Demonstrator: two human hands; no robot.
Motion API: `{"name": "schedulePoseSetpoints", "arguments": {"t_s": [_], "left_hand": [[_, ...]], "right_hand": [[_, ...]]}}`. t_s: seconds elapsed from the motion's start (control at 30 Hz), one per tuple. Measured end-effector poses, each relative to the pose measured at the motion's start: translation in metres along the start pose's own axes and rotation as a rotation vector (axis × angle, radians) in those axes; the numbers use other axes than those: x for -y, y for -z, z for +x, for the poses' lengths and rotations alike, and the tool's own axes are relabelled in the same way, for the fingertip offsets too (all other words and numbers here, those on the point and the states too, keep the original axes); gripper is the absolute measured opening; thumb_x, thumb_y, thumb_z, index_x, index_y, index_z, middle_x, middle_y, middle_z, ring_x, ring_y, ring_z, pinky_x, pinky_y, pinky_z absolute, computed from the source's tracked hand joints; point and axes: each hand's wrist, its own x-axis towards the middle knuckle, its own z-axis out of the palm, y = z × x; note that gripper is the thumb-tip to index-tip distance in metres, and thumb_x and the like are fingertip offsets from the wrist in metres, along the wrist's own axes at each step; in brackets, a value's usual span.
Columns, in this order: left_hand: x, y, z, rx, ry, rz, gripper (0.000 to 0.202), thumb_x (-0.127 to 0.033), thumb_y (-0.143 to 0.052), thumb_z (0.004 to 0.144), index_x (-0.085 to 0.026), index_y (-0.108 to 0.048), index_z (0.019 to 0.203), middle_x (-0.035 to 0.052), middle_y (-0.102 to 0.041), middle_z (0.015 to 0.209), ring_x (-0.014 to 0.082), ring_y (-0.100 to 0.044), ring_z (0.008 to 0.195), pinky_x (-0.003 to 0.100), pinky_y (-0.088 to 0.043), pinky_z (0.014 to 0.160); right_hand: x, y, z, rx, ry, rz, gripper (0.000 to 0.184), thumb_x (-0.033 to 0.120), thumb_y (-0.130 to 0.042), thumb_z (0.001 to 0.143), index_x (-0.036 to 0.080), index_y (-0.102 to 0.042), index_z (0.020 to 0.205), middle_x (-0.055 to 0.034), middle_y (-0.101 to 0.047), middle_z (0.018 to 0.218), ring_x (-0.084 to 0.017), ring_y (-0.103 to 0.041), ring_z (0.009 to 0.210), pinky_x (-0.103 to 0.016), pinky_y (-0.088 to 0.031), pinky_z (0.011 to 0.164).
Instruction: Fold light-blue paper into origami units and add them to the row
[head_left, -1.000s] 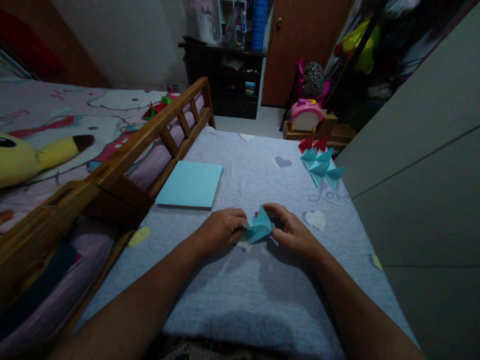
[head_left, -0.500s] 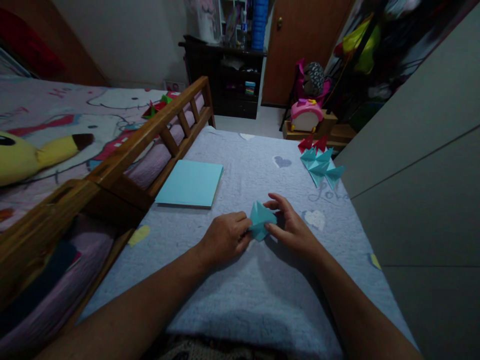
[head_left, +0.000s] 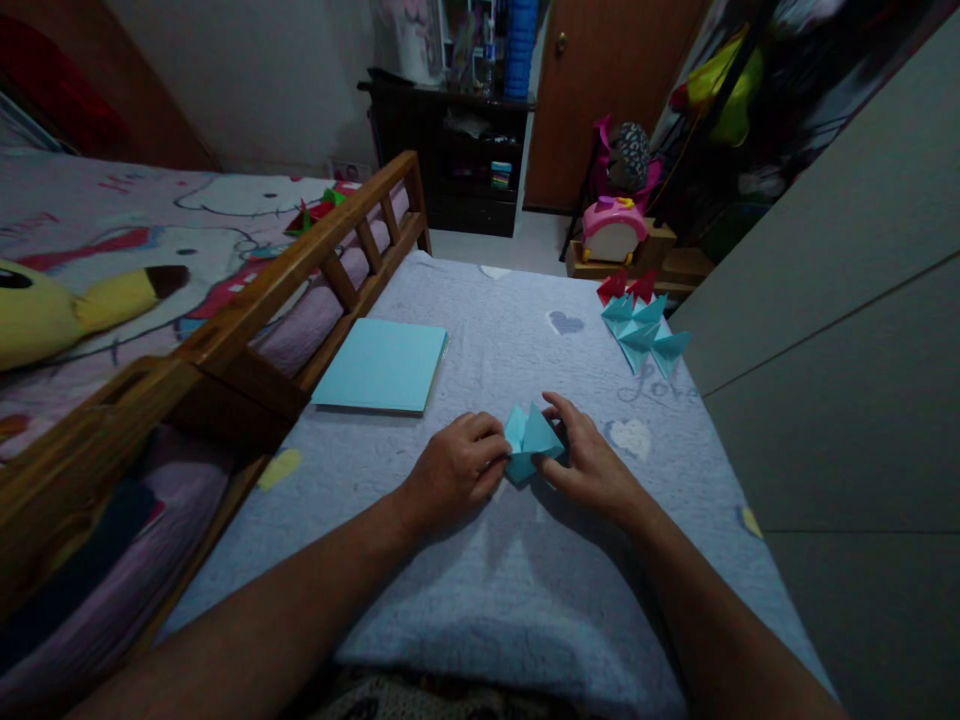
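Observation:
Between my hands, just above the cloth, is a light-blue folded paper piece (head_left: pixel 531 440) with pointed flaps standing up. My left hand (head_left: pixel 463 460) pinches its left edge, fingers curled together. On the other side my right hand (head_left: pixel 585 455) grips the right part, thumb at the near face and fingers behind the far point. Some fingertips are hidden by the paper. A stack of light-blue square paper (head_left: pixel 381 365) lies to the left, beyond my left hand. Several blue folded paper pieces (head_left: pixel 643 332) sit at the far right, with red folded pieces (head_left: pixel 626 287) behind them.
A blue patterned cloth (head_left: pixel 487 590) covers the surface. Along its left runs a wooden bed rail (head_left: pixel 300 260), with a yellow plush toy (head_left: pixel 82 310) on the bed beyond. A pale cabinet panel (head_left: pixel 847 400) borders the right. A dark shelf (head_left: pixel 450 150) stands at the back.
The blue folded paper has opened out, its flaps now spread with a tall point on the right. My right hand has shifted slightly right and closed more on it.

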Motion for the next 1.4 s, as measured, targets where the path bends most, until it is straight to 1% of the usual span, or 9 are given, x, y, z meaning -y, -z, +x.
{"name": "schedulePoseSetpoints", "arguments": {"t_s": [0.17,0.27,0.5,0.63,0.83,0.97,1.1,1.23,1.4], "left_hand": [[-0.003,0.002,0.001,-0.056,0.245,-0.275,0.005,-0.016,-0.064,0.086,-0.02,-0.065,0.086,0.008,-0.053,0.122,0.0225,-0.059,0.112,0.04,-0.052,0.095],[-0.003,0.002,0.001,-0.043,0.35,-0.42,0.003,-0.018,-0.066,0.085,-0.02,-0.065,0.082,0.0084,-0.05,0.129,0.024,-0.057,0.118,0.039,-0.053,0.094],[0.002,-0.001,0.003,-0.171,0.471,-0.72,0.011,-0.022,-0.073,0.079,-0.018,-0.063,0.081,0.0099,-0.039,0.145,0.0289,-0.048,0.134,0.046,-0.049,0.104],[0.004,0.002,0.005,-0.153,0.515,-0.857,0.019,-0.024,-0.077,0.073,-0.018,-0.062,0.082,0.0107,-0.042,0.148,0.0288,-0.05,0.133,0.047,-0.044,0.108],[0.003,0.006,0.008,-0.14,0.615,-1.052,0.027,-0.044,-0.068,0.086,-0.019,-0.059,0.088,0.0085,-0.067,0.115,0.0187,-0.066,0.093,0.033,-0.054,0.081],[0.004,0.002,0.01,-0.175,0.636,-1.082,0.047,-0.034,-0.083,0.07,-0.023,-0.051,0.102,0.0017,-0.066,0.104,0.0148,-0.066,0.085,0.027,-0.052,0.075],[0.005,0.001,0.011,-0.147,0.673,-1.073,0.06,-0.029,-0.082,0.07,-0.023,-0.052,0.121,-0.0021,-0.065,0.086,0.0125,-0.063,0.073,0.024,-0.049,0.068],[0.006,0.004,0.012,-0.05,0.649,-1.069,0.034,-0.031,-0.079,0.07,-0.016,-0.066,0.097,-0.0008,-0.064,0.075,0.0117,-0.061,0.067,0.023,-0.046,0.064],[-0.001,0.008,0.013,-0.033,0.681,-0.989,0.024,-0.034,-0.075,0.072,-0.016,-0.06,0.076,-0.0047,-0.056,0.059,0.007,-0.048,0.049,0.02,-0.037,0.05]], "right_hand": [[0.004,0.0,0.0,0.04,-0.001,0.094,0.058,0.021,-0.063,0.075,0.021,-0.047,0.131,-0.0106,-0.062,0.117,-0.027,-0.058,0.107,-0.044,-0.046,0.094],[0.007,-0.002,0.001,0.056,0.014,0.201,0.051,0.017,-0.059,0.077,0.021,-0.045,0.127,-0.0087,-0.063,0.112,-0.023,-0.061,0.1,-0.04,-0.048,0.089],[0.01,-0.006,0.003,-0.026,0.063,0.289,0.045,0.013,-0.052,0.08,0.025,-0.044,0.122,-0.0027,-0.063,0.098,-0.018,-0.06,0.088,-0.035,-0.049,0.083],[0.008,-0.005,0.003,-0.098,0.116,0.218,0.043,0.012,-0.051,0.082,0.025,-0.046,0.123,-0.0027,-0.063,0.097,-0.018,-0.06,0.088,-0.036,-0.049,0.085],[0.007,-0.003,0.0,-0.176,0.168,0.12,0.048,0.01,-0.049,0.08,0.026,-0.052,0.124,-0.0061,-0.063,0.108,-0.022,-0.061,0.098,-0.04,-0.049,0.09],[0.011,-0.003,0.0,-0.165,0.222,0.081,0.053,0.007,-0.048,0.078,0.027,-0.053,0.127,-0.006,-0.063,0.106,-0.023,-0.06,0.098,-0.041,-0.049,0.09],[0.014,-0.003,-0.001,-0.169,0.264,0.064,0.052,0.006,-0.047,0.08,0.028,-0.053,0.127,-0.0058,-0.063,0.103,-0.023,-0.059,0.098,-0.042,-0.049,0.089],[0.016,-0.003,0.0,-0.197,0.298,0.063,0.049,0.005,-0.047,0.082,0.028,-0.054,0.125,-0.0055,-0.061,0.101,-0.023,-0.057,0.097,-0.043,-0.048,0.089],[0.014,-0.011,0.0,-0.247,0.205,0.161,0.051,0.012,-0.051,0.086,0.028,-0.045,0.134,-0.0097,-0.055,0.12,-0.025,-0.055,0.113,-0.046,-0.047,0.094]]}}
